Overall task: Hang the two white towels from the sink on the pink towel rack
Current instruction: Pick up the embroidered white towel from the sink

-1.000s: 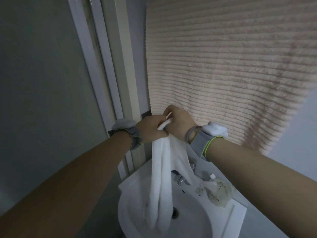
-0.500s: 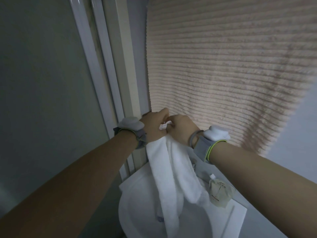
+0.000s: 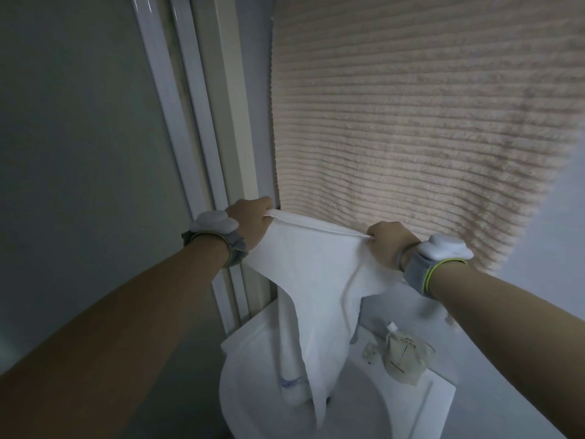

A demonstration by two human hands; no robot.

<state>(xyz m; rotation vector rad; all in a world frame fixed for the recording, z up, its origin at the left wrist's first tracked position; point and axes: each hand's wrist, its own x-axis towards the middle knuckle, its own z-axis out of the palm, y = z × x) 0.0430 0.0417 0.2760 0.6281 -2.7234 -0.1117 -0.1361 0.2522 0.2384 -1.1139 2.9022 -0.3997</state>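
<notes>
The left hand (image 3: 251,221) is pinching one top corner of a white towel (image 3: 311,280), its fingers curled around the hem, while the right hand (image 3: 387,245) is gripping the opposite corner in the same way; the two hands are holding well apart, so the upper edge of the towel is running taut between them. Both wrists are wearing grey bands (image 3: 421,274) carrying white devices. The towel is hanging in loose folds from this edge, and its lower end is dangling over the bowl of the white sink (image 3: 389,403), where a second strip of white cloth (image 3: 289,359) is showing beside it; whether this is a separate towel cannot be told. A crumpled pouch (image 3: 403,356) with a white cap is lying on the sink's rim to the right. Behind the hands a large beige ribbed towel (image 3: 411,122) is hanging against the wall, and a white door frame (image 3: 202,137) is standing to its left.
</notes>
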